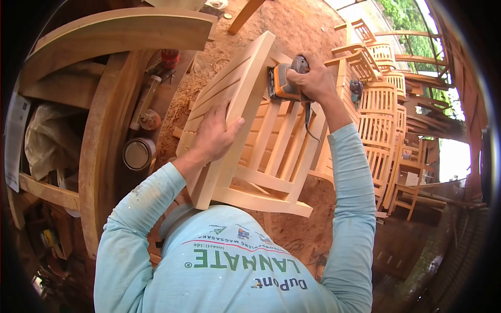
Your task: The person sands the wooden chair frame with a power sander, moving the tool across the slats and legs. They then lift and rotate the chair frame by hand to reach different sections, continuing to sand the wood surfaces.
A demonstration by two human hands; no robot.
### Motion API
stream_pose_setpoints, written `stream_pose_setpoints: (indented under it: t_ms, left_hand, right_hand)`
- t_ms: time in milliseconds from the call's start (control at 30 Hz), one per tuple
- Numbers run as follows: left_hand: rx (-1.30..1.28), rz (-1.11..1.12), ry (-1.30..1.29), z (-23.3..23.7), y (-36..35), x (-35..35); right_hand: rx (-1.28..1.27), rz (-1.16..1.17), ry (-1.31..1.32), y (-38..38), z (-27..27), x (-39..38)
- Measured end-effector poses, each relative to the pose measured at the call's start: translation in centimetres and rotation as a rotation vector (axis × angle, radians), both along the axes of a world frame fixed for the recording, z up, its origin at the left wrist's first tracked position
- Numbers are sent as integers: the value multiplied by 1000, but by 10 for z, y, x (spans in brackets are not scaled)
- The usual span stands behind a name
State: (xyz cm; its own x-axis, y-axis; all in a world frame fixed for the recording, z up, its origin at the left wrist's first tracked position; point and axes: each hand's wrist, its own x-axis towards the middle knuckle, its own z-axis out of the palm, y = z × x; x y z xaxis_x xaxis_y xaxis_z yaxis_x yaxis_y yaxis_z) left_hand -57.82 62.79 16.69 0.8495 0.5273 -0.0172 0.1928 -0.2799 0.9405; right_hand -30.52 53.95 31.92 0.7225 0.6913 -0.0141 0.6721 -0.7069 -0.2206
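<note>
A pale wooden slatted chair [253,101] is tipped on its side in front of my body. My right hand [316,81] is wrapped round the top of an orange and black electric sander [284,81]. The sander's pad meets the wood near the chair's far end, and its dark cord [309,122] hangs below. My left hand [213,134] grips the thick edge rail, with the thumb over the rail and the fingers along the slatted side. Part of the chair's near end is close against my shirt.
Several finished-looking slatted chairs [378,101] stand in rows on the right. At left, a wooden frame with a curved beam [125,31] holds a paint can [139,154] and a bottle [150,119]. Sawdust and shavings cover the reddish dirt floor [292,21].
</note>
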Motion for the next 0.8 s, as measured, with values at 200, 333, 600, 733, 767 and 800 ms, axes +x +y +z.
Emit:
stream_pose_setpoints:
  t_ms: [200,333,600,733,767,800]
  left_hand:
    - [-5,0,-17,0,1,-1]
    - [21,4,3,-2,0,0]
    - [-13,-5,29,3,0,-1]
    - [2,0,14,-3,-1,0]
    - [5,2,12,-3,-1,0]
    - [6,7,9,-4,0,0]
  right_hand:
    - [-34,63,99,-2,9,-1]
    - [-59,-40,115,9,12,-2]
    - [-89,25,102,2,10,3]
    - [-67,-40,137,11,17,-3]
    - [-74,-60,152,11,18,-2]
    - [-88,-32,125,8,15,3]
